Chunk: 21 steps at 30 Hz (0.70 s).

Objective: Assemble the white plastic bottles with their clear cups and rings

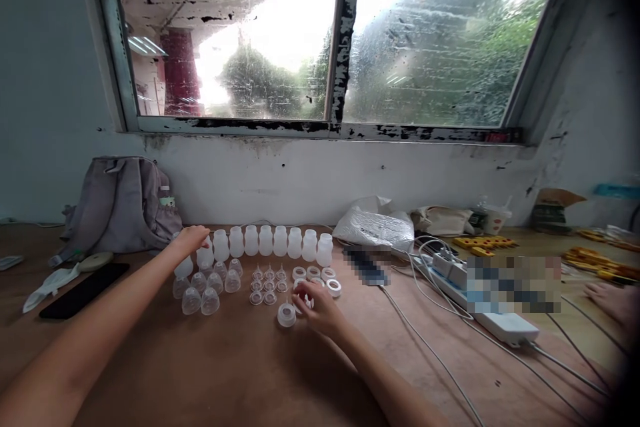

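Observation:
My left hand (194,242) reaches to the left end of a row of frosted white bottles (266,241), its fingers closed over the tops there; what they grip is hidden. Clear dome caps (210,301) stand in front of that row. Small clear nipples (269,285) are grouped at the middle. My right hand (314,307) is at the white rings (333,287), fingers curled close to one ring, and whether it is gripped is unclear. Just left of those fingers, a round clear-and-white piece (287,315) rests on the table.
A grey backpack (125,203) and a black phone (85,290) are at the left. To the right are a silver bag (375,223), cables and a white power strip (500,320). Another person's hand (613,300) rests at the far right.

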{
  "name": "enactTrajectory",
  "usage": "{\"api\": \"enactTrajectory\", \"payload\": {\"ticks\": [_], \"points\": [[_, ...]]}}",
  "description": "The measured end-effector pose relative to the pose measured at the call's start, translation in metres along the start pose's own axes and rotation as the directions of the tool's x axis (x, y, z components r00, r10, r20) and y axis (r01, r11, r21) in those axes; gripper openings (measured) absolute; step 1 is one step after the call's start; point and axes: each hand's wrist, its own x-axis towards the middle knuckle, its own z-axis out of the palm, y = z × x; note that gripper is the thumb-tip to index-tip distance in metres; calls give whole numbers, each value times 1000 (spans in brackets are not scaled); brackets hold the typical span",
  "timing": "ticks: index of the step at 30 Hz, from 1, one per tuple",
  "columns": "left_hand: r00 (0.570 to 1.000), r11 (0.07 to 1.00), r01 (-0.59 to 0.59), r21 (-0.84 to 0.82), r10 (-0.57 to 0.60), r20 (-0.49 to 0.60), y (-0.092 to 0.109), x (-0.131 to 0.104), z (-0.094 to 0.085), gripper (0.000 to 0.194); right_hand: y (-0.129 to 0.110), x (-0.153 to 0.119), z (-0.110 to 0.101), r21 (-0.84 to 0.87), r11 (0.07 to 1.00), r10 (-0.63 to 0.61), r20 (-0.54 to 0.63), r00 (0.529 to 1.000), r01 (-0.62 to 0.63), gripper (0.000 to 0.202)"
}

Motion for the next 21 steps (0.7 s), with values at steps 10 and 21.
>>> {"api": "enactTrajectory", "payload": {"ticks": [10, 21], "points": [[958, 999, -49, 9, 50, -282, 14, -10, -25, 34, -1, -10, 18, -382, 916, -53, 180, 982, 119, 15], [778, 646, -589, -485, 294, -555, 181, -91, -31, 25, 3, -8, 21, -293, 947, -114, 86, 990, 135, 5]]}}
